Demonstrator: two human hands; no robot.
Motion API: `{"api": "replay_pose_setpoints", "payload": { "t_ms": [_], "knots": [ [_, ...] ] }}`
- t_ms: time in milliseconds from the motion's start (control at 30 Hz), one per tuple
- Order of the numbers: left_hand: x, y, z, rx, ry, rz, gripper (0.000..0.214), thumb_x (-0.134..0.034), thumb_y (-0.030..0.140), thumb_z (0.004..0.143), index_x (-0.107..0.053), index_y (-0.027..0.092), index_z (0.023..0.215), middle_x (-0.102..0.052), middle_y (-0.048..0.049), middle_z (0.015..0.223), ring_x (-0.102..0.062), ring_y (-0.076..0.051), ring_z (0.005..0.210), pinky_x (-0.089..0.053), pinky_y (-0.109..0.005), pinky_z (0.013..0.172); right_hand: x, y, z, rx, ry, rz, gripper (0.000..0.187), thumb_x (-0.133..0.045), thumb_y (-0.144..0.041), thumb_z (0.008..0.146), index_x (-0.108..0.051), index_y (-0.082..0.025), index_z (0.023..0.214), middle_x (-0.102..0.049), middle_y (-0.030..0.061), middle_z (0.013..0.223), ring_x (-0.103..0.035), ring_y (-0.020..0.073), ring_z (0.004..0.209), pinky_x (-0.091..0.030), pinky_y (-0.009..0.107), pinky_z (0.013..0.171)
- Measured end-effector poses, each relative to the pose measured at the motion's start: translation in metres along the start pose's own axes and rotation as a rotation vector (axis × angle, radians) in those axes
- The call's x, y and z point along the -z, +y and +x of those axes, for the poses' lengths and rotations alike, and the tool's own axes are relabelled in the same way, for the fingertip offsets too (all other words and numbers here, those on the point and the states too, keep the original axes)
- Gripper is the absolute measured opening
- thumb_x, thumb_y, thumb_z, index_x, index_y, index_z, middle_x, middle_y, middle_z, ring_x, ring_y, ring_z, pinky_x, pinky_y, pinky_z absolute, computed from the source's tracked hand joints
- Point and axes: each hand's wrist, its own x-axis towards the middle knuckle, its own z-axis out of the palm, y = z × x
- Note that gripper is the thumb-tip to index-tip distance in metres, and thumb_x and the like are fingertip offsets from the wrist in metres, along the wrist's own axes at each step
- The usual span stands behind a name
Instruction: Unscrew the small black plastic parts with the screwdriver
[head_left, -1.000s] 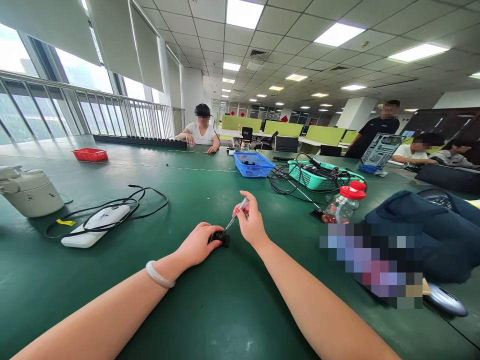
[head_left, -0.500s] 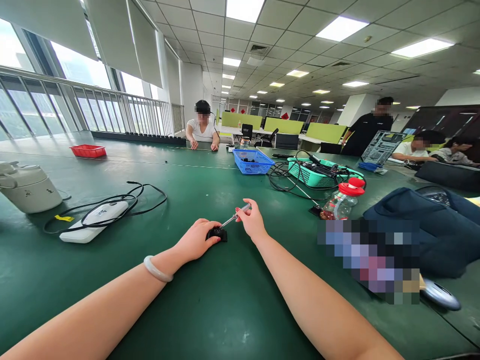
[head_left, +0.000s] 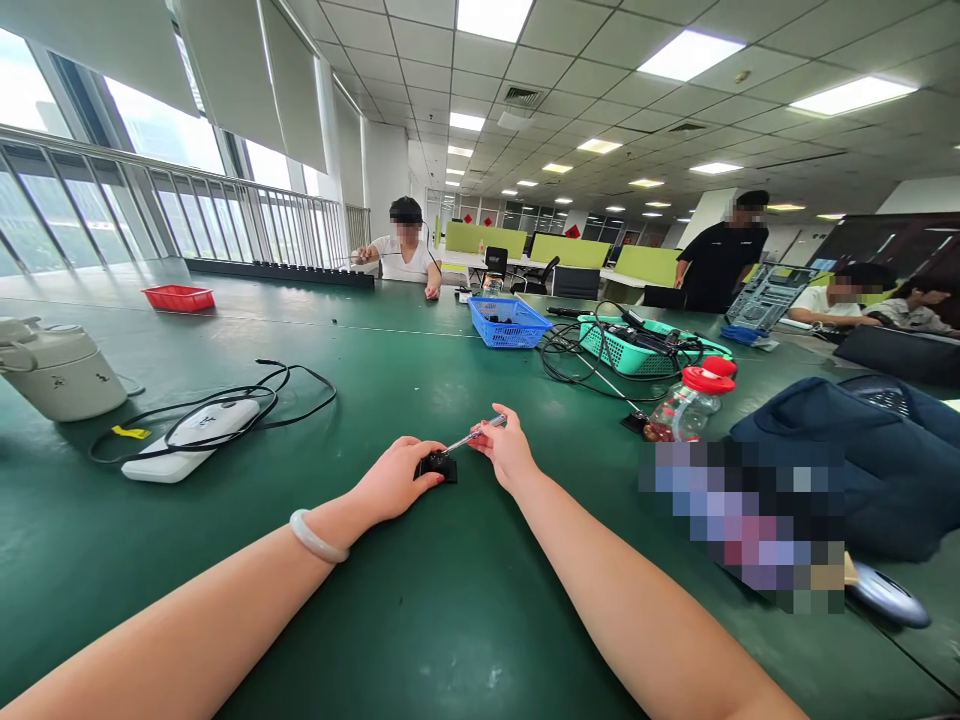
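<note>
On the green table (head_left: pixel 427 590) lies a small black part (head_left: pixel 442 467), too small to identify further. My left hand (head_left: pixel 394 478) is closed on it, thumb along the near side and fingers over the far side. A slim screwdriver (head_left: pixel 475 434) with a silvery shaft is pinched in my right hand (head_left: pixel 510 450). It slants down to the left, and its tip is at the top of the black part. Whether the tip sits in a screw cannot be made out.
Ahead stand a blue basket (head_left: pixel 510 325) and a green basket (head_left: pixel 637 350) heaped with cables. To the right are a red-lidded jar (head_left: pixel 688 405) and a dark blue bag (head_left: pixel 847 470). A white power bank (head_left: pixel 191 440) with a black cable and a red tray (head_left: pixel 178 298) are left. A person (head_left: pixel 405 250) sits opposite.
My right hand has shifted slightly and the screwdriver leans lower, its fingers changed around the handle. My left hand stays on the black part. The person opposite has raised one hand.
</note>
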Motion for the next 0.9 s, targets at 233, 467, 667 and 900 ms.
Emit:
{"api": "replay_pose_setpoints", "payload": {
  "t_ms": [233, 467, 667, 900],
  "knots": [
    [0.001, 0.001, 0.000, -0.008, 0.002, 0.006, 0.038, -0.053, 0.037, 0.082, -0.060, 0.027, 0.118, -0.065, -0.0057, 0.112, -0.050, -0.026, 0.117, -0.045, -0.043, 0.101, 0.000, -0.003, -0.002, -0.026, -0.018, 0.041, 0.049, -0.058, -0.014, 0.071, -0.041, -0.025, 0.116, -0.061, -0.0054, 0.068, -0.064, 0.0141, 0.061, -0.056, 0.035, 0.068],
    [0.000, 0.000, -0.001, -0.029, 0.002, 0.017, 0.039, -0.051, 0.027, 0.080, -0.060, 0.026, 0.119, -0.066, -0.0040, 0.114, -0.049, -0.025, 0.118, -0.044, -0.042, 0.103, -0.007, -0.007, -0.014, 0.089, -0.207, -0.074, 0.053, -0.058, -0.022, 0.069, -0.041, -0.023, 0.119, -0.059, -0.0079, 0.064, -0.062, 0.0139, 0.063, -0.053, 0.034, 0.070],
    [0.000, -0.001, -0.002, -0.071, 0.010, 0.019, 0.043, -0.054, 0.032, 0.079, -0.059, 0.024, 0.121, -0.066, -0.0061, 0.112, -0.050, -0.027, 0.116, -0.045, -0.044, 0.101, -0.007, -0.015, -0.020, 0.136, -0.438, -0.199, 0.056, -0.056, -0.026, 0.069, -0.042, -0.023, 0.124, -0.055, -0.0090, 0.059, -0.056, 0.0131, 0.055, -0.046, 0.030, 0.058],
    [0.000, -0.002, -0.002, -0.062, 0.027, 0.012, 0.045, -0.057, 0.028, 0.078, -0.058, 0.025, 0.123, -0.066, -0.0055, 0.115, -0.050, -0.026, 0.119, -0.044, -0.043, 0.104, -0.004, -0.024, -0.022, 0.487, -0.133, -0.196, 0.051, -0.052, -0.030, 0.082, -0.035, -0.025, 0.130, -0.056, -0.0053, 0.071, -0.057, 0.0132, 0.065, -0.048, 0.030, 0.064]
  ]
}}
